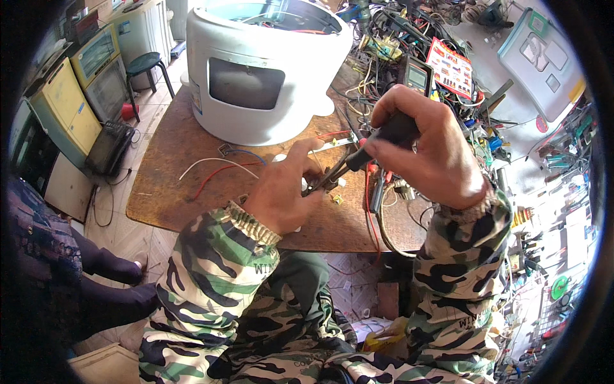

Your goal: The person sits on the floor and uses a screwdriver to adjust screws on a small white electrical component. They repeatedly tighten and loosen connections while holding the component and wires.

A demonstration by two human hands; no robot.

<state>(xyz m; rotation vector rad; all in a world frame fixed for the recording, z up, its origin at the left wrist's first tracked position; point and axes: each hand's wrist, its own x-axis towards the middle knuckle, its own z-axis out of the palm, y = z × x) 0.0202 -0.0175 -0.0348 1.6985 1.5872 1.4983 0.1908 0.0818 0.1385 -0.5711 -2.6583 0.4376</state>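
Over the wooden table (160, 185), my right hand (432, 144) is closed around the thick black handle of what looks like a screwdriver (390, 134). Its metal shaft slants down left to my left hand (284, 185). The left fingers curl around a small metal and white part (310, 187), mostly hidden by them, where the tool's tip ends. A white wire (201, 161) and a red wire (214, 177) stretch left from beside that hand. Just right of the tool lies a black probe-like piece (377, 195) by red leads.
A large white round housing (256, 118) with a dark window stands at the table's back. Tangled wires and parts heap at the right, with a meter (417, 77) and a red printed sheet (449, 67). A person's legs (112, 275) are at left, near a black stool (144, 63).
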